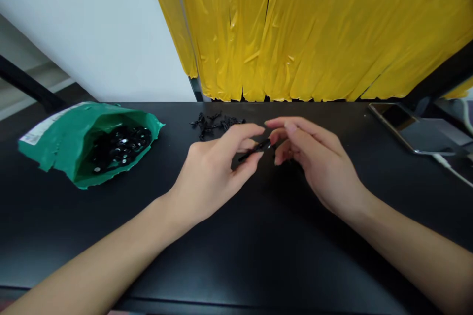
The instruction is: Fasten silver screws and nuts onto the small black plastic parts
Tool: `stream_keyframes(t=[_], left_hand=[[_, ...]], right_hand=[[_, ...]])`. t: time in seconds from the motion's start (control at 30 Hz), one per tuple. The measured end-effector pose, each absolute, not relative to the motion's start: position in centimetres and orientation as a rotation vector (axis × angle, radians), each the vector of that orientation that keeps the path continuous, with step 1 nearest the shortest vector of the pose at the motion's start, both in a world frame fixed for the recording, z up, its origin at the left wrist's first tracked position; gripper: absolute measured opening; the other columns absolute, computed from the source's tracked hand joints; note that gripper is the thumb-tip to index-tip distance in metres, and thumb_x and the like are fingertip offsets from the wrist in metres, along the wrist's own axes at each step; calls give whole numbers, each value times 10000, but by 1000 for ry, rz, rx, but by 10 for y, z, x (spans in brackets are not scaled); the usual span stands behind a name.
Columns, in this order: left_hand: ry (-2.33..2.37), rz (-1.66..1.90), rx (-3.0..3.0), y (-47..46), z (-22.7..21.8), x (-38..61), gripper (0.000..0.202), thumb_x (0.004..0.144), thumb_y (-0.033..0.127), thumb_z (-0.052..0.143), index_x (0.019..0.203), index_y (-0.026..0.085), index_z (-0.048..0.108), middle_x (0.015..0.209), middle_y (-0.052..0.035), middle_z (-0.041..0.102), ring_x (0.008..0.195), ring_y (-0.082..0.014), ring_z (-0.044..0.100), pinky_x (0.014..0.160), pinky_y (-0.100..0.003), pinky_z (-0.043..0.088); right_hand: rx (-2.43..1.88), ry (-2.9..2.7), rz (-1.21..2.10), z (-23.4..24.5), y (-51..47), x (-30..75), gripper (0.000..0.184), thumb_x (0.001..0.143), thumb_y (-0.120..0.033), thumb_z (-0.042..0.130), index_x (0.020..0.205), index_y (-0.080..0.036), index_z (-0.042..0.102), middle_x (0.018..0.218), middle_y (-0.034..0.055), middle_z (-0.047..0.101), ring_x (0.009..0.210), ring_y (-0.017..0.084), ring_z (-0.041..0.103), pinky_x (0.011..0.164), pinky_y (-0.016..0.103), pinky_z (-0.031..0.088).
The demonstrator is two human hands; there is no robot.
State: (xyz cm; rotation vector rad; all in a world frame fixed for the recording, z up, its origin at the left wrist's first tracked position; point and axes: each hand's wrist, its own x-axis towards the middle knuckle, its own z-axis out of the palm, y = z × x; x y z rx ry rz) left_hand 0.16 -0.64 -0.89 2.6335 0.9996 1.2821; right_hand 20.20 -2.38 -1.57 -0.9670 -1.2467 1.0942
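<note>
One black piece [254,149] pinched in left grip [218,163]; right grip [320,161] half-spread beside it, contact unclear.

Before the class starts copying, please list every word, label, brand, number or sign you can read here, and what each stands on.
None can be read.
White label on the green bag: any print is too small and blurred.
Phone-like device at the right: no legible writing.
Small black piece in the left hand: no readable marking.
</note>
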Motion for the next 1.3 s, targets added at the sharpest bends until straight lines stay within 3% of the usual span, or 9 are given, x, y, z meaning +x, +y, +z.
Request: stream_keyframes(t=[0.1,0.2,0.37,0.6,0.83,1.07,1.3], left_hand=[[940,1209,2766,-3,-10,-4,350,934,103,743,1254,200,640,1098,16,824,927,-105,806,816,-157,599],[927,1203,2832,0,-10,-6,280,945,112,735,1199,203,662,1083,23,817,896,-96,794,817,-156,582],[930,1178,2817,2,-10,-7,287,931,115,755,1199,176,673,1081,10,806,939,-99,783,888,-165,571],[847,1174,2863,4,-7,-10,169,963,173,746,1120,175,685,1125,-30,791,1006,-148,770,937,-253,591],[831,1209,2884,6,-6,-12,127,955,154,754,1071,168,703,1073,-30,798,978,-151,771,918,-265,606],[879,1312,2945,7,-4,-15,162,945,162,772,1091,174,703,1052,-31,806,958,-140,775,896,-243,602],[958,1242,2914,6,-4,-19,168,983,192,706,1142,229,666,1083,-46,793,969,-193,771,897,-319,616]], right_hand=[[-970,-1353,1160,-18,-21,203,166,998,-349,702,1025,-241,826,838,-6,722,682,108,642,665,249,538],[-1027,-1397,1145,-19,-22,199,130,980,-295,727,1025,-248,840,708,-27,700,665,103,650,660,226,553],[-1034,-1295,1171,-19,-22,197,116,923,-304,802,1020,-255,845,866,-10,785,664,80,660,651,205,572],[-1065,-1256,1181,-19,-24,198,170,852,-351,879,990,-259,843,904,-2,799,716,87,679,696,206,573],[-1038,-1209,1205,-16,-26,196,105,938,-302,776,1009,-260,841,864,-20,777,680,71,680,656,186,551],[-1021,-1306,1056,-17,-28,197,320,898,-53,627,1073,-256,801,933,-41,772,717,70,681,693,194,552],[-1062,-1442,976,-19,-35,193,220,955,-226,705,1169,-247,753,975,5,771,754,137,689,638,270,561]])
